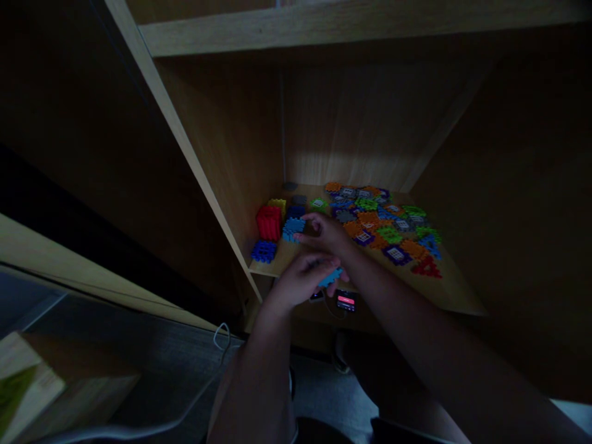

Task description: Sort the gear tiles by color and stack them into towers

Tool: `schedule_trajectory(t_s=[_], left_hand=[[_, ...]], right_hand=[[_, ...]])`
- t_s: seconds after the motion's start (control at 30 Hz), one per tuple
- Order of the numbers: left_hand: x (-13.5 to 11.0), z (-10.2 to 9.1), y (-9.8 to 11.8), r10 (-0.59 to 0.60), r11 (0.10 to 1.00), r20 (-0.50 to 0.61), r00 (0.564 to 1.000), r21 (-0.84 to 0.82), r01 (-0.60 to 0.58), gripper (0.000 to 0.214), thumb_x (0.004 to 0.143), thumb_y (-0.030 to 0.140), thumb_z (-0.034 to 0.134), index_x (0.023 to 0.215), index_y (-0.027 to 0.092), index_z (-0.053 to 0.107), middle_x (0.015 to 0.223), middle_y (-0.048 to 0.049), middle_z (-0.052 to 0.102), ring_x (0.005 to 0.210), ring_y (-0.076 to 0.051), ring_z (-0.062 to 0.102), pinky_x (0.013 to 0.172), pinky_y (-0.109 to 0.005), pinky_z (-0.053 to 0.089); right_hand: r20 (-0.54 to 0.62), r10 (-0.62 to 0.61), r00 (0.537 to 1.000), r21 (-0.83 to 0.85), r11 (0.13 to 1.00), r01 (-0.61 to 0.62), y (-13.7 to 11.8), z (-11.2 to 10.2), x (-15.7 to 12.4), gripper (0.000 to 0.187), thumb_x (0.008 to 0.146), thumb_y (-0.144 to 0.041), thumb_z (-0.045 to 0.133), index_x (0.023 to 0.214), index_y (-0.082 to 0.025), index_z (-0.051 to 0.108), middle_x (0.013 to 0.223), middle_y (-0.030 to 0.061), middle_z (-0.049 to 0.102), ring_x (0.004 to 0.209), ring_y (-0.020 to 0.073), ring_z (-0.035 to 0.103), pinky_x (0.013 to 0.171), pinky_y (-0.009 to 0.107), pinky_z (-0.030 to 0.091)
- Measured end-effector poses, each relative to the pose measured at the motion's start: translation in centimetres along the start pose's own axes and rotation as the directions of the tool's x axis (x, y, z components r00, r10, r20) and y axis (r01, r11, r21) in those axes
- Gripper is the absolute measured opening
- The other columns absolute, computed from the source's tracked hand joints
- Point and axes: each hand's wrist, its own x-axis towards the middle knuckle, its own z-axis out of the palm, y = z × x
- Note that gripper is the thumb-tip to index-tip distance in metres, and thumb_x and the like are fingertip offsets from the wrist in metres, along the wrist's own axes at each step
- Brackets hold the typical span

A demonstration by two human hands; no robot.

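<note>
My left hand (305, 279) is closed round a light blue interlocking plastic tile (330, 277), held in front of the shelf edge. Above it, my right hand (326, 233) reaches across to a stack of light blue interlocking tiles (293, 228) on the shelf. Its thumb and forefinger pinch the right side of that stack. Left of the stack stand red stacked tiles (269, 222), with blue tiles (264, 251) in front and yellow tiles (277, 204) behind. A dark blue stack (296, 211) sits just behind the light blue one.
Many loose coloured tiles (389, 234) spread over the shelf's right part. A green tile (319, 202) and grey pieces (299, 200) lie farther back. A lit phone (346, 301) rests below the shelf edge. A wooden side panel (222, 142) bounds the left; a white cable (194, 401) crosses lower left.
</note>
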Motion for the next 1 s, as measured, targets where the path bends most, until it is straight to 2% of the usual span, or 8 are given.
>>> schedule_trajectory(t_s=[0.3,0.67,1.0], left_hand=[[-0.2,-0.1,0.2,-0.015,1.000,-0.009,1.000,-0.022,0.015,0.056,0.095,0.070,0.060,0.092,0.017,0.077,0.067,-0.0042,0.066,0.056,-0.014,0.055,0.050,-0.023,0.033],[0.0,-0.3,0.0,0.023,1.000,0.026,0.999,0.010,-0.023,0.052,0.101,0.065,0.058,0.095,0.017,0.076,0.064,-0.0012,0.061,0.055,-0.012,0.052,0.050,-0.023,0.032],[0.2,-0.4,-0.1,0.025,1.000,0.052,0.998,0.008,-0.025,0.056,0.099,0.068,0.059,0.097,0.014,0.074,0.065,-0.0003,0.061,0.055,-0.012,0.050,0.050,-0.023,0.031]], right_hand=[[-0.001,-0.021,1.000,0.002,1.000,0.021,0.5,0.0,-0.2,0.058,0.079,-0.056,0.085,0.126,-0.024,0.073,0.084,-0.0006,0.060,0.078,0.0172,0.056,0.066,0.028,0.042],[0.032,-0.040,0.999,0.034,0.999,0.039,1.0,0.0,-0.3,0.060,0.077,-0.060,0.085,0.123,-0.024,0.073,0.090,-0.0002,0.063,0.078,0.0166,0.057,0.070,0.029,0.044],[0.057,-0.017,0.998,0.010,1.000,0.016,1.0,0.0,-0.1,0.061,0.077,-0.056,0.087,0.126,-0.023,0.073,0.093,0.0003,0.065,0.078,0.0155,0.056,0.068,0.027,0.044]])
